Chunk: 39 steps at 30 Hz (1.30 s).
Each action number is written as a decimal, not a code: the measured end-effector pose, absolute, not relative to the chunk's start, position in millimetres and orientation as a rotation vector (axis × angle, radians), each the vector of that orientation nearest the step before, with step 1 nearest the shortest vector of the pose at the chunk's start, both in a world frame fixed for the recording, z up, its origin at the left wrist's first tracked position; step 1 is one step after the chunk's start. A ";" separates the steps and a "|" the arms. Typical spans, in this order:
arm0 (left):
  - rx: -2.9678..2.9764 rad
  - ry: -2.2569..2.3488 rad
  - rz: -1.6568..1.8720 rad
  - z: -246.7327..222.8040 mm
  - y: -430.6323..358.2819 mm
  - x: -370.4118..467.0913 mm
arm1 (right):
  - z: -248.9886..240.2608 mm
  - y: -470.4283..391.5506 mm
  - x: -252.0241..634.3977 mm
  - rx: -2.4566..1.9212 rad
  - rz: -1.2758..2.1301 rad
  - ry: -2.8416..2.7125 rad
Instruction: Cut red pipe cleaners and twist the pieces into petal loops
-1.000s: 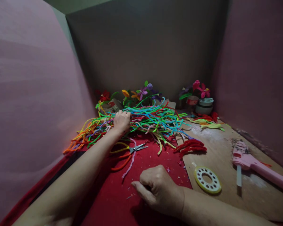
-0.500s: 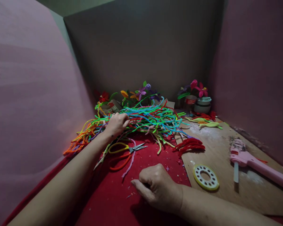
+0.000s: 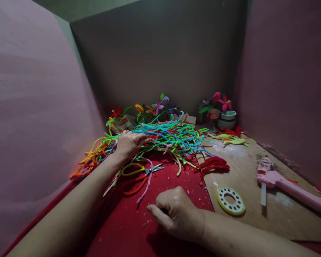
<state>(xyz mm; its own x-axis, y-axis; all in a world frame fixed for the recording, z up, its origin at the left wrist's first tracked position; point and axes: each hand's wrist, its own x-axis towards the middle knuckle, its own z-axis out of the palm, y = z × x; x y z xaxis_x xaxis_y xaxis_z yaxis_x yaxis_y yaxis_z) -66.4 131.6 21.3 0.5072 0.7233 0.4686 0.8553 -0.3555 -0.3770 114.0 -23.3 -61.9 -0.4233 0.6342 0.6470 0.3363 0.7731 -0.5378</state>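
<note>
A tangled pile of coloured pipe cleaners (image 3: 166, 137) lies at the back of the red cloth (image 3: 128, 228). My left hand (image 3: 128, 144) rests on the pile's left side, fingers curled around strands; a pale strand (image 3: 111, 182) trails from under its wrist towards me. My right hand (image 3: 176, 213) sits in a loose fist on the cloth near me, fingers closed, with nothing visible in it. Yellow-handled scissors (image 3: 143, 169) lie between the two hands, beside a curved orange strand (image 3: 135, 189).
A wooden board (image 3: 246, 167) on the right carries a red pipe-cleaner bundle (image 3: 212, 165), a yellow-white ring (image 3: 230, 200) and a pink glue gun (image 3: 283, 182). Finished pipe-cleaner flowers (image 3: 155, 107) and small jars (image 3: 226, 119) stand at the back. Pink and grey panels wall in three sides.
My left hand has drawn back a little from the pile towards me, and the pale strand has come out under its wrist. My right hand has stayed put.
</note>
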 end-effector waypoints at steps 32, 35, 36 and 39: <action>-2.100 -1.670 -0.664 60.4 121.1 -74.5 | -61.1 -23.4 114.0 -0.809 0.431 -2.049; -2.125 -1.679 -0.693 62.2 119.1 -74.3 | -61.6 -22.7 113.8 -0.819 0.405 -2.045; -2.142 -1.681 -0.721 62.3 118.3 -74.9 | -61.8 -22.2 113.7 -0.818 0.403 -2.045; -2.156 -1.684 -0.801 61.6 114.2 -77.1 | -63.1 -21.1 113.3 -0.809 0.394 -2.047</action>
<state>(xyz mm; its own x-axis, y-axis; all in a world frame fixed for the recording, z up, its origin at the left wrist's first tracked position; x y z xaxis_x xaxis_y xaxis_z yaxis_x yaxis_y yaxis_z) -77.1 114.2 61.6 0.1622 0.7945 0.5853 0.9554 -0.2748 0.1083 113.3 -21.1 -63.1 -0.4056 0.6742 0.6171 0.3972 0.7381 -0.5453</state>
